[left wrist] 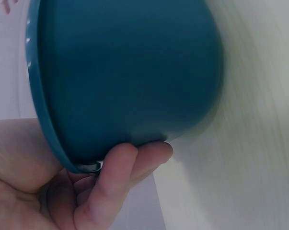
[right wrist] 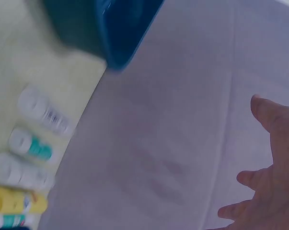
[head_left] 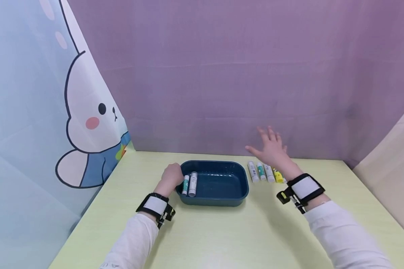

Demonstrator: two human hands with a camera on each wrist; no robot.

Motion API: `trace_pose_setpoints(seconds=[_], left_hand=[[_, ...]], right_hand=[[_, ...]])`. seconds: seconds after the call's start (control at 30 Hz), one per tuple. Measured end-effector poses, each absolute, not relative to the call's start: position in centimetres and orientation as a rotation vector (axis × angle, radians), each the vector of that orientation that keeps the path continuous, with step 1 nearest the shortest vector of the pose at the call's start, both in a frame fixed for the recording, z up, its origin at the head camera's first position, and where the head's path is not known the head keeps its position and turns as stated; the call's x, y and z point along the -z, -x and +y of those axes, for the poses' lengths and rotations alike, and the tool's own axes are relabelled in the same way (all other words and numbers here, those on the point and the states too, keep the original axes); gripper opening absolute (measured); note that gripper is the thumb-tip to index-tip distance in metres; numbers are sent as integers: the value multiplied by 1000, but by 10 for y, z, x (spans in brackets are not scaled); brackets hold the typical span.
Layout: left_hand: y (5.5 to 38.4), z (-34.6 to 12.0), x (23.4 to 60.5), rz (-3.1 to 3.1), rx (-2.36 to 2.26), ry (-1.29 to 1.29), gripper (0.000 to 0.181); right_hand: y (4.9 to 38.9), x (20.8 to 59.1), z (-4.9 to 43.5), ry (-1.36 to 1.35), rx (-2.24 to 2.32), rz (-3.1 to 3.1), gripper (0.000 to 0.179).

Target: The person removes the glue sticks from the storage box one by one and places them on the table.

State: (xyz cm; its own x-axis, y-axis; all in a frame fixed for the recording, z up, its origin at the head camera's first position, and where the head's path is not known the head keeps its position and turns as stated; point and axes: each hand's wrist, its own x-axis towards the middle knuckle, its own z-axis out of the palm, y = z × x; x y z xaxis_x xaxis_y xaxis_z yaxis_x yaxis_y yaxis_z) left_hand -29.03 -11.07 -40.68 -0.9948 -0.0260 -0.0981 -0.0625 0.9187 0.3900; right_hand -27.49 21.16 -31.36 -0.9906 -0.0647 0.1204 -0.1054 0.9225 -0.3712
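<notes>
A dark blue rectangular plastic tub (head_left: 212, 202) sits on the table, and my left hand (head_left: 173, 174) grips its left rim. In the left wrist view the fingers (left wrist: 116, 175) curl under that rim against the outer wall. Inside the tub, at its left end, a green-and-white glue stick (head_left: 185, 184) lies beside a larger white glue stick (head_left: 193, 184). My right hand (head_left: 272, 152) is raised with spread fingers and holds nothing. Below it, to the right of the tub, several glue sticks lie in a row, among them a white one (head_left: 253, 172), a green one (head_left: 261, 172) and a yellow one (head_left: 278, 175).
The pale yellow-green table (head_left: 208, 239) ends at a purple cloth backdrop (head_left: 222, 74). A light blue cloth with a cartoon rabbit (head_left: 91, 130) hangs on the left, and a pale cloth (head_left: 390, 172) on the right.
</notes>
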Motion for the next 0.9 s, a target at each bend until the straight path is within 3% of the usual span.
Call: trace_pose_setpoints(seconds=[0.43,0.9], left_hand=[[291,-112,407,2977,-636,79,23],[291,-115,409,2993,-619,65,23]], right_hand=[[267,323,130,-367,-556,-2952,88],[262,376,69,-492,-657,-3004,83]])
